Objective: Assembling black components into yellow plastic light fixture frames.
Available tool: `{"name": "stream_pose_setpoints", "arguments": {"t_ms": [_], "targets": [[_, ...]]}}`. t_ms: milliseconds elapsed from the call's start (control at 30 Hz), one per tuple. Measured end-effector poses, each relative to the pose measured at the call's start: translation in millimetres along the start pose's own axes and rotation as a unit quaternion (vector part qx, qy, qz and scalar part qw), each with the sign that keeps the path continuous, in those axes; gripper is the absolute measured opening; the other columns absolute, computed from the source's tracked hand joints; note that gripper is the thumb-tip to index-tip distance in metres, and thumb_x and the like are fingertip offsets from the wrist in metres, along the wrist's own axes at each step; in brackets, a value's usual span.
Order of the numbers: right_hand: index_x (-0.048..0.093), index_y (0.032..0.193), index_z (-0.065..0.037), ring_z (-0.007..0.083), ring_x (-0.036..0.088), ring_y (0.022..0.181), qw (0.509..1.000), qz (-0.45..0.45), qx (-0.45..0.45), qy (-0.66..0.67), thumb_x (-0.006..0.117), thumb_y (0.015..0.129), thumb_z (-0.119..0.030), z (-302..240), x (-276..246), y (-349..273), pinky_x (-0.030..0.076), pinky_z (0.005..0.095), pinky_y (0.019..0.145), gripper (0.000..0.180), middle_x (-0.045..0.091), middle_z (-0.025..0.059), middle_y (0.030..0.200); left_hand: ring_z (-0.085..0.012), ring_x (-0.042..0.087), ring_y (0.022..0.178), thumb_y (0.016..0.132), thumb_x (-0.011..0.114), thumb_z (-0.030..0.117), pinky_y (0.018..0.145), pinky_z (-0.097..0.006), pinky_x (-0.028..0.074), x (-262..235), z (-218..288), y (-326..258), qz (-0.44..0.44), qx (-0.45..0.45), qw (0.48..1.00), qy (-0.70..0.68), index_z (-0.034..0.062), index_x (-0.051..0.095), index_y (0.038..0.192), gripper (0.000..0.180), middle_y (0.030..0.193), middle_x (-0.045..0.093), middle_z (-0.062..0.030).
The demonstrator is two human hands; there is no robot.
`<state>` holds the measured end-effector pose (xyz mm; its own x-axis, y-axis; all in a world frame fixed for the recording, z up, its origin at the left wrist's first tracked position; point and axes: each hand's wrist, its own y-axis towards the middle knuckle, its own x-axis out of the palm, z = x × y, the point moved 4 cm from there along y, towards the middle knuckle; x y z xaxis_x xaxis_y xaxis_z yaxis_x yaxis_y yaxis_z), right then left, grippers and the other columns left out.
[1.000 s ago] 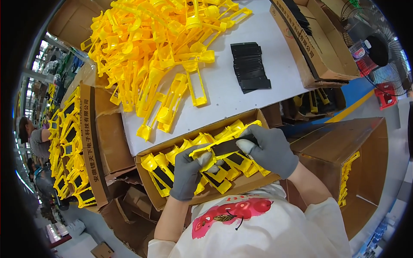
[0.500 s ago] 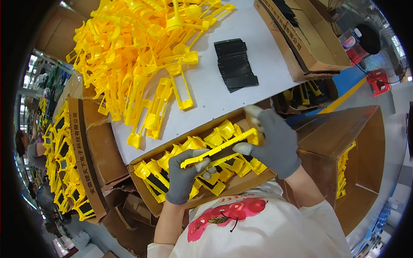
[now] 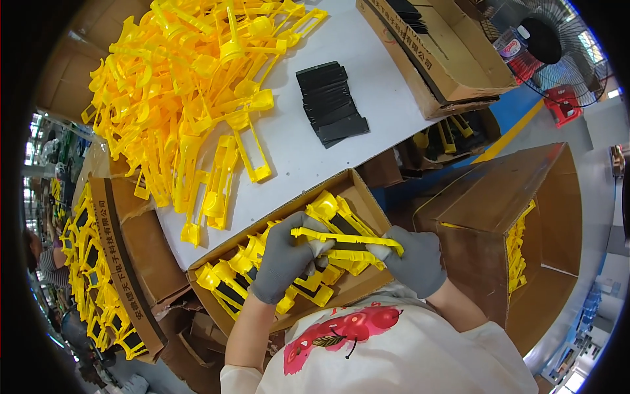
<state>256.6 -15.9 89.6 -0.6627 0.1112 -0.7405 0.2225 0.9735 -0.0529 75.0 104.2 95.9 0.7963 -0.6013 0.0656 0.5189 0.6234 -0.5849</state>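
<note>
In front of my chest, my gloved left hand (image 3: 282,259) and gloved right hand (image 3: 417,261) grip opposite ends of a yellow plastic frame (image 3: 348,238). It is tilted nearly edge-on, and a dark strip shows between its two rails. Both hands are closed, the fingers partly hidden behind the frame. Just beneath lies an open cardboard box (image 3: 369,200) holding several yellow frames (image 3: 326,205) fitted with black strips. Beyond the box, a fanned stack of black strips (image 3: 331,102) rests on the white table (image 3: 279,172). A large heap of yellow frames (image 3: 177,98) covers the table's left part.
A long carton (image 3: 469,72) with black strips stands at the table's far right. Right of me an open carton (image 3: 492,197) contains yellow frames; another carton (image 3: 108,262) of them is at left, near a person's striped sleeve (image 3: 52,266). A fan (image 3: 584,62) and red stool (image 3: 563,105) stand far right.
My right hand has come down and closed on the frame's right end; the frame now slopes down to the right. My left hand has risen slightly. The whole view has shifted.
</note>
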Motion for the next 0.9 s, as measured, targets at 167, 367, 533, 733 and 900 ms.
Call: {"name": "stream_pose_setpoints", "arguments": {"t_ms": [167, 367, 533, 733, 900], "targets": [[0.066, 0.084, -0.005, 0.0202, 0.061, 0.050, 1.000, 0.029, 0.001, 0.006, 0.073, 0.083, -0.025, 3, 3, -2, 0.047, 0.0278, 0.048, 0.021, 0.064, 0.0074, 0.060, -0.0070, 0.060, 0.055, 0.083, 0.069, 0.002, 0.043, -0.018, 0.044, 3, -4, -1, 0.023, 0.003, 1.000, 0.005, 0.0030, 0.060, 0.095, 0.015, 0.076, 0.063, -0.0049], [0.063, 0.090, -0.008, 0.0249, 0.065, 0.057, 0.984, -0.040, 0.093, 0.145, 0.072, 0.084, -0.035, 4, 2, 10, 0.049, 0.0334, 0.052, 0.030, 0.063, 0.0106, 0.065, -0.0111, 0.063, 0.059, 0.083, 0.065, 0.004, 0.044, -0.018, 0.047, -6, 0, -1, -0.036, -0.038, 0.996, -0.077, 0.0018, 0.056, 0.102, 0.021, 0.079, 0.063, -0.0069], [0.049, 0.127, 0.000, 0.0129, 0.064, 0.089, 0.953, -0.083, 0.095, 0.275, 0.071, 0.083, -0.018, -4, -8, 16, 0.051, 0.0251, 0.079, 0.052, 0.065, 0.0129, 0.105, -0.0155, 0.066, 0.063, 0.083, 0.066, 0.007, 0.047, -0.018, 0.051, -15, -7, 6, -0.053, -0.022, 0.985, -0.163, -0.0027, 0.051, 0.121, 0.042, 0.094, 0.066, -0.0147], [0.042, 0.136, -0.005, 0.0289, 0.065, 0.106, 0.962, -0.078, 0.063, 0.255, 0.071, 0.083, -0.019, -11, -14, 13, 0.052, 0.0335, 0.089, 0.062, 0.061, 0.0176, 0.122, -0.0156, 0.065, 0.063, 0.083, 0.066, 0.008, 0.048, -0.018, 0.050, -16, -15, 4, -0.054, -0.039, 0.978, -0.196, -0.0036, 0.049, 0.125, 0.046, 0.093, 0.066, -0.0152], [0.041, 0.137, -0.002, 0.0228, 0.061, 0.111, 0.952, -0.125, 0.105, 0.258, 0.071, 0.082, -0.020, -18, -20, 11, 0.047, 0.0310, 0.095, 0.066, 0.057, 0.0169, 0.127, -0.0133, 0.063, 0.060, 0.080, 0.071, 0.012, 0.046, -0.016, 0.046, -13, -25, 5, -0.052, -0.035, 0.974, -0.217, -0.0044, 0.052, 0.121, 0.048, 0.089, 0.066, -0.0136]]}}
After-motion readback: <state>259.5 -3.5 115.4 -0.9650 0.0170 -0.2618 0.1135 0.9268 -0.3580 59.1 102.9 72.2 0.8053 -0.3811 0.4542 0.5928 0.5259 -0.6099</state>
